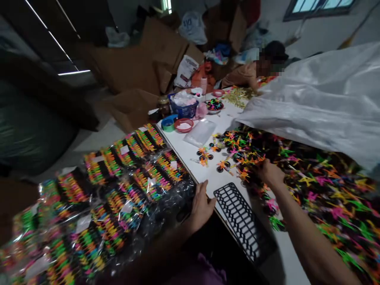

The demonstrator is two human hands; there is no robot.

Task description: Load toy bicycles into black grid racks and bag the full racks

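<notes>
My left hand (202, 205) rests at the edge of the white table (204, 174), fingers stretched out and nothing in them. Just right of it lies a black plastic rack (234, 213) with rows of slots. My right hand (272, 174) reaches over the near side of a big pile of small bright toys with black wheels (322, 180). Its fingers are curled together at the pile's edge; what is between them is hidden. A few loose wheeled toys (204, 155) lie on the tabletop left of the pile.
Clear-wrapped packs of toys (113, 213) fill the left side. A white plastic sheet (320, 103) covers part of the pile. Farther back stand a blue basket (184, 110), a red bowl (190, 130), green tape (168, 126) and cardboard boxes (127, 75). Another person (242, 75) sits across.
</notes>
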